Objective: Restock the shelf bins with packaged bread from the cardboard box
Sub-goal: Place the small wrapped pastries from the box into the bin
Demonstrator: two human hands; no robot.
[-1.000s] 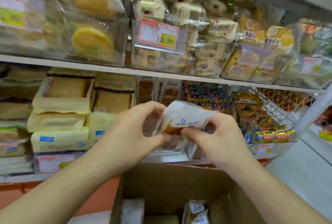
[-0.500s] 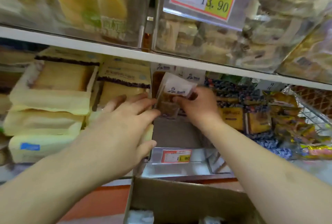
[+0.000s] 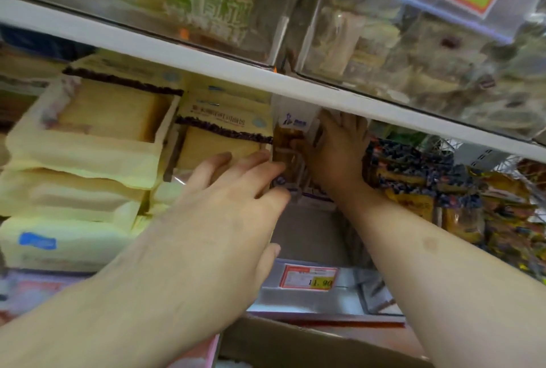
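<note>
A bread packet (image 3: 291, 134), clear with a white top and a blue logo, stands upright at the back of a clear shelf bin (image 3: 307, 237) marked with an 11.90 price tag (image 3: 310, 280). My right hand (image 3: 334, 158) reaches deep into the bin and grips the packet, thumb on its front, fingers behind it. My left hand (image 3: 233, 199) stretches forward with straight fingers, the fingertips touching the packet's lower left edge. The cardboard box (image 3: 295, 341) shows only its top rim at the bottom of the view; its contents are hidden.
Yellow packs of sliced toast (image 3: 88, 143) fill the bins to the left. Dark blue and orange snack packets (image 3: 413, 169) crowd the bin to the right. The white upper shelf edge (image 3: 266, 75) hangs low over the bin, with clear bins of bread above it.
The view has moved closer to the shelf. My right hand has carried the packet from above the box deep into the bin. My left hand let go of it and followed with straight fingers.
</note>
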